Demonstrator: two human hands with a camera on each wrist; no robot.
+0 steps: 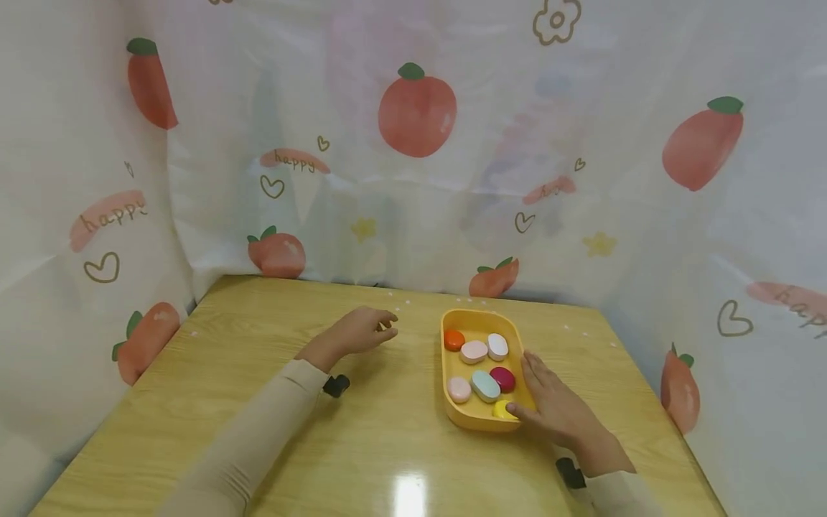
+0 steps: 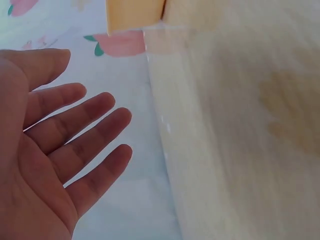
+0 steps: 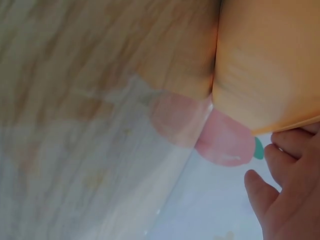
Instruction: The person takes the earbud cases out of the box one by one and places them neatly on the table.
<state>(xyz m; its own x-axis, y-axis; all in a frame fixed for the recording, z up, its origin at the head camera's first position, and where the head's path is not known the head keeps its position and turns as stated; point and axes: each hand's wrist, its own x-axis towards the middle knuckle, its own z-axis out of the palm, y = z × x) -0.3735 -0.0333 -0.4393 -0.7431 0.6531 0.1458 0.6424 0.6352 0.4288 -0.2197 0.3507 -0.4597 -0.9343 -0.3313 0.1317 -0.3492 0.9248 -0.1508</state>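
On the near right, the person's right hand [image 1: 558,413] lays its extended fingers along the right wall of an orange-yellow tray [image 1: 481,424], thumb over the near right rim; whether it pinches cannot be told. The tray stands right of centre on a wooden table [image 1: 388,409], well inside the table's right edge. It contains, near to far, a yellow piece [image 1: 502,410], a pale pink piece [image 1: 459,389], a pale blue piece [image 1: 485,386] beside a dark red piece [image 1: 502,379], then a blush piece [image 1: 474,352], a white piece [image 1: 497,347] and an orange piece [image 1: 454,340]. Left of the tray, across a stretch of tabletop, the left hand [image 1: 358,330] has relaxed fingers, apart. Beyond the far edge, a printed curtain [image 1: 336,93] reads "happy".
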